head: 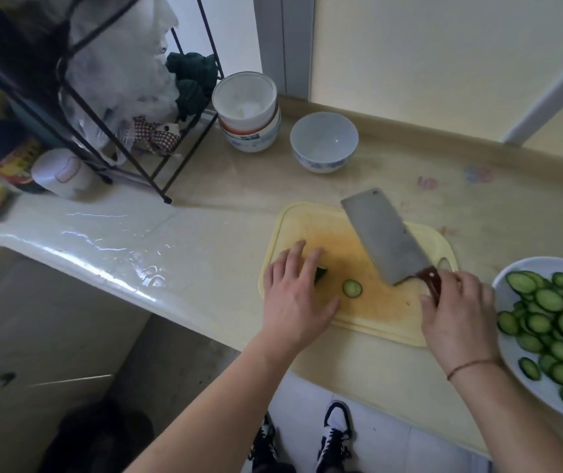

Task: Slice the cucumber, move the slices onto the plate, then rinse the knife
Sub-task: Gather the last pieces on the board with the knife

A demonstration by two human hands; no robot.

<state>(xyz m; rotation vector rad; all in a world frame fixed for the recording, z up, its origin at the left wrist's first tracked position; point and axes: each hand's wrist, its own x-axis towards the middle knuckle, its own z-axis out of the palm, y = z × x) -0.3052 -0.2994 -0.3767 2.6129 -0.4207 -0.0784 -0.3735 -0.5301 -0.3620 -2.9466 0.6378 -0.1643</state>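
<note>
A yellow cutting board [307, 220] lies on the counter. My left hand [295, 295] rests over a small dark cucumber end piece [320, 274], fingers spread across it. One cucumber slice [352, 287] lies loose on the board to the right of that hand. My right hand [457, 308] grips the dark red handle [431, 280] of a cleaver [382, 233], whose wide blade lies flat across the board and points away from me. A white plate [512, 349] at the right edge holds several cucumber slices [553, 322].
A stack of white bowls [247, 110] and a single bowl [322, 141] stand at the back of the counter. A black wire rack [130, 124] with bags stands at the left. Below it is a wet counter edge [109, 254] and a sink [34, 302].
</note>
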